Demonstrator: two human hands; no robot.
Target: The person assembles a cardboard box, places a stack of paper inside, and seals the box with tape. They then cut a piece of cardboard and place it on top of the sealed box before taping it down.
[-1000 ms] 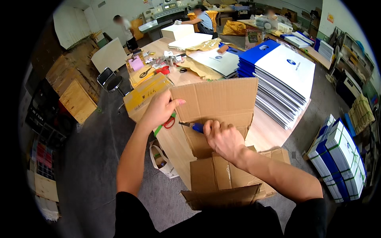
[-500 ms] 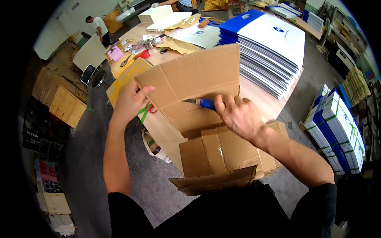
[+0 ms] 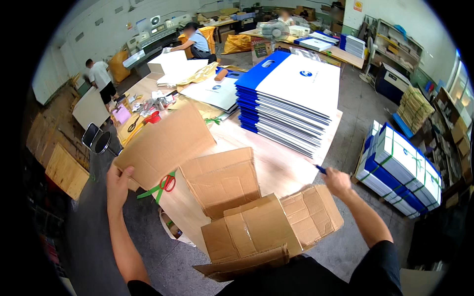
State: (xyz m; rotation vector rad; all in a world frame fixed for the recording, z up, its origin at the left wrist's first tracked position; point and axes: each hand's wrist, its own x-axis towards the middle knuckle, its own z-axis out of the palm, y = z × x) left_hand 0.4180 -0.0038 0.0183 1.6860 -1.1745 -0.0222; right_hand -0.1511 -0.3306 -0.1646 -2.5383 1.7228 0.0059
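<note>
My left hand [image 3: 119,183] grips the lower left corner of a flat brown cardboard piece [image 3: 165,140], held out above the table's left part. That piece looks separate from the open cardboard box [image 3: 261,222] in front of me. Several box flaps stand or hang outward, one far flap [image 3: 222,178] leaning over the table. My right hand [image 3: 338,182] is closed around a blue utility knife [image 3: 321,169], off to the right of the box. Red-handled scissors [image 3: 169,182] and a green strap [image 3: 150,192] lie at the table edge beside the cardboard piece.
A tall stack of blue and white folders [image 3: 291,98] stands on the table [image 3: 227,135]. Small tools and a red tape roll [image 3: 153,117] lie at the back left. Strapped bundles [image 3: 402,163] sit on the floor at right. Other people [image 3: 197,42] work in the background.
The cardboard piece has come away from the box and moved left with my left hand. My right hand has drawn the knife away to the right. The view has tilted up.
</note>
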